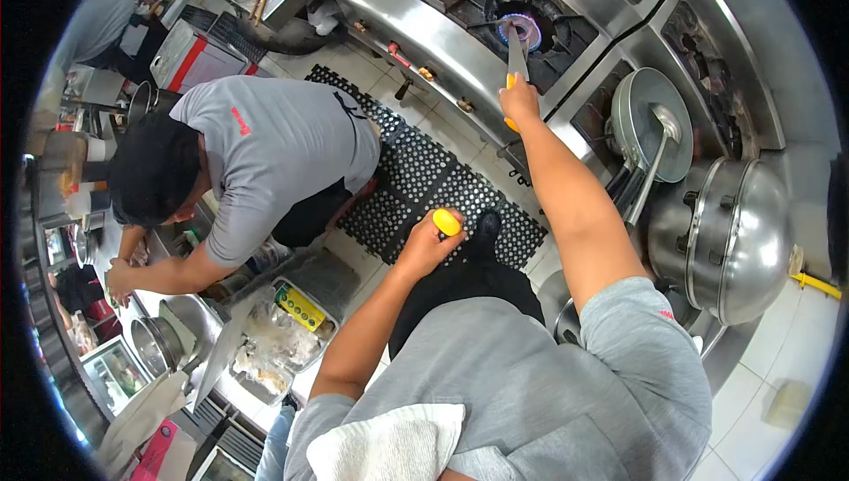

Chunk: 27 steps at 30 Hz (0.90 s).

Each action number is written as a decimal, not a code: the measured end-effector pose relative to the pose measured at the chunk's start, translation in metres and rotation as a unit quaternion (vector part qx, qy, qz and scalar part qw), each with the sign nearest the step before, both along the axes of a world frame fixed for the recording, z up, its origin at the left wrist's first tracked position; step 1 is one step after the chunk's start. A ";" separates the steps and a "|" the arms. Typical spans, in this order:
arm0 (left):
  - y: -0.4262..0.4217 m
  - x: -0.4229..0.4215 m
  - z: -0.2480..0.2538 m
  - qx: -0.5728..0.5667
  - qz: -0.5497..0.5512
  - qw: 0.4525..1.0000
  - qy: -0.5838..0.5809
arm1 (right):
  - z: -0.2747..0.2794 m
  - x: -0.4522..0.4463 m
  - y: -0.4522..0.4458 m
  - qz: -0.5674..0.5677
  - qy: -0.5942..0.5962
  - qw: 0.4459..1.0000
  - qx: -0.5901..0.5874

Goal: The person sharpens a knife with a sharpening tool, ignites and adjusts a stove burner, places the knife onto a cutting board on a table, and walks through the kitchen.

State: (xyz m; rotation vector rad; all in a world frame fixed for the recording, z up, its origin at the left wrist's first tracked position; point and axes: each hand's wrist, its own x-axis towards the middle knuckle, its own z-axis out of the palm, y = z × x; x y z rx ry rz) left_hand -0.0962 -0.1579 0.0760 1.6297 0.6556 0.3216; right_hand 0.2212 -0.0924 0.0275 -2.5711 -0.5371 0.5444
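Observation:
My right hand (522, 103) is closed around the yellow handle of a knife (517, 58) at the stove. The knife's broad blade points away from me, its tip over the lit gas burner (532, 30) with its blue-violet flame. Down in front of my legs, my left hand (423, 249) grips a tool with a rounded yellow handle end (447, 222). The rest of that tool is hidden by the hand and the viewing angle, so its kind does not show.
A bent-over co-worker (279, 132) in a grey shirt works at the left counter. Pans with a ladle (665, 123) and a large steel pot (730, 242) stand at right. A black perforated mat (402, 163) covers the floor. A plastic tub (327, 326) sits lower left.

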 end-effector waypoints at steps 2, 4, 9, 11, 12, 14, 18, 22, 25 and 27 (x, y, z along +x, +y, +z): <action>-0.001 -0.001 0.001 0.011 -0.006 1.000 -0.003 | 0.005 -0.004 0.000 -0.006 0.007 1.000 -0.002; 0.001 0.000 0.005 0.052 -0.033 0.998 -0.006 | 0.016 -0.009 0.000 -0.001 0.017 0.999 -0.036; 0.000 0.003 0.004 0.074 -0.031 0.997 -0.015 | 0.008 -0.008 0.000 0.015 0.005 0.999 -0.034; -0.001 0.005 0.005 0.075 -0.030 0.996 -0.024 | 0.006 -0.008 -0.002 0.021 -0.009 0.999 -0.037; -0.001 0.005 0.007 0.075 -0.029 0.997 -0.014 | 0.006 -0.008 -0.001 0.018 0.000 0.999 -0.035; 0.000 0.008 0.009 0.078 -0.033 0.996 -0.013 | 0.009 -0.007 0.000 0.010 0.002 1.000 -0.029; -0.003 0.008 0.006 0.076 -0.033 0.997 -0.001 | 0.009 -0.008 0.000 0.008 0.002 1.000 -0.023; -0.005 0.005 0.000 0.034 -0.018 0.999 0.021 | 0.000 -0.006 0.000 0.008 -0.014 1.000 -0.021; -0.005 0.003 -0.003 0.018 -0.004 1.000 0.013 | 0.008 -0.008 0.000 0.000 0.000 1.000 -0.024; -0.004 0.001 0.000 0.028 -0.009 0.999 0.022 | 0.014 -0.007 0.000 0.004 0.012 1.000 -0.026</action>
